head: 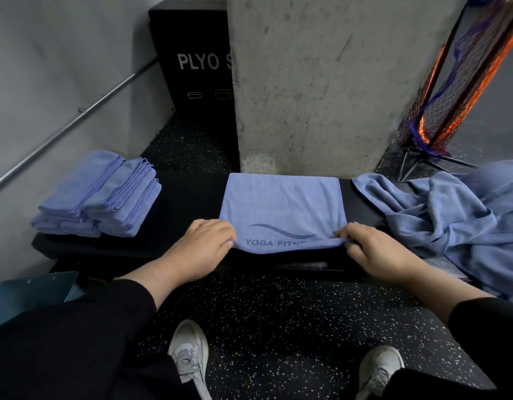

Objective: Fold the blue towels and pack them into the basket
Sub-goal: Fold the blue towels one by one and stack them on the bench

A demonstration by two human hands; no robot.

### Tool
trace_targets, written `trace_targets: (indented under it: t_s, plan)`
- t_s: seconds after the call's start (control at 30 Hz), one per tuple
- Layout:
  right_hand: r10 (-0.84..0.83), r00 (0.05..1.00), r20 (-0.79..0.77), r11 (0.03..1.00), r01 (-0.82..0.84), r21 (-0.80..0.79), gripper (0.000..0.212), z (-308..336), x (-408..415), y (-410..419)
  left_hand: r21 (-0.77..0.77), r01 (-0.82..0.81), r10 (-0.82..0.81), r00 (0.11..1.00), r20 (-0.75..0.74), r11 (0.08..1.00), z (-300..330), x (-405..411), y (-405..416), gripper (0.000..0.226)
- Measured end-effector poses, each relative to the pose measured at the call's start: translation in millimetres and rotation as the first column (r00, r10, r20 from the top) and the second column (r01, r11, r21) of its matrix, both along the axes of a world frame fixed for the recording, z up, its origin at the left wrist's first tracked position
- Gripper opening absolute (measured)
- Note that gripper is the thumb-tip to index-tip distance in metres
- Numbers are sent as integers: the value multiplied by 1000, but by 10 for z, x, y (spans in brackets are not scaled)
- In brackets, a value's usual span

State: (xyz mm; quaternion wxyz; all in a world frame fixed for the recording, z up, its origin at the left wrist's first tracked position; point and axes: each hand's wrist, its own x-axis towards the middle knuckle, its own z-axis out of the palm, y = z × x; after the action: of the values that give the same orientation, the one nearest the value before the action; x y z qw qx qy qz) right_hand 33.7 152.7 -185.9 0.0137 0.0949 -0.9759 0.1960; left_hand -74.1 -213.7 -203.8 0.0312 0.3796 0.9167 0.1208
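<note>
You are in a gym corner with grey walls, a concrete pillar (321, 82) and speckled rubber floor (278, 327), facing a low black counter (186, 197) that runs left to right before your knees. On its middle lies a towel (281, 206), spread flat and printed with a yoga logo near its near edge, which hangs just over the counter's front. Your left hand (200, 249) pinches the near left corner of that towel and your right hand (370, 249) pinches the near right corner, fingers curled on the cloth, so each grip is closed on the towel. At the left end of the counter sits a stack (99, 197) of folded towels, set in two side-by-side piles; how many there are I cannot tell. At the right end a heap (451, 215) of loose, crumpled towels spills over the counter's edge. No basket is plainly in view; a blue shape (33, 290) at the near left, partly hidden by your sleeve, is too unclear to name. Judging from this, you are partway through the folding: several towels are done, this one is only begun, the heap is left, and none of the packing looks started.
</note>
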Motion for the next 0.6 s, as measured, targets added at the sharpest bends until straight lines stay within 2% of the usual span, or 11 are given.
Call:
trace_targets:
  t_s: [0.17,0.27,0.37,0.43,0.5,0.6]
  plan:
    - [-152,984,92,981,161,-111,15,154,-46,9,10,-103,101,987,129,995,103,-1,-3,40]
    - [-177,960,215,973,204,-109,17,158,-82,20,-2,-60,60,987,149,998,172,37,5,50]
    - [-158,937,313,973,201,-110,20,210,-71,27,46,-51,40,977,212,998,226,73,3,42]
    - [-153,914,377,970,212,-121,21,258,-58,50,119,-146,95,929,357,982,297,106,8,34]
    - [-144,877,459,963,231,-140,23,319,-40,55,126,-211,136,886,443,969,365,113,38,34]
    - [-78,785,614,896,325,-302,26,398,22,40,139,-215,111,841,529,967,462,72,76,36]
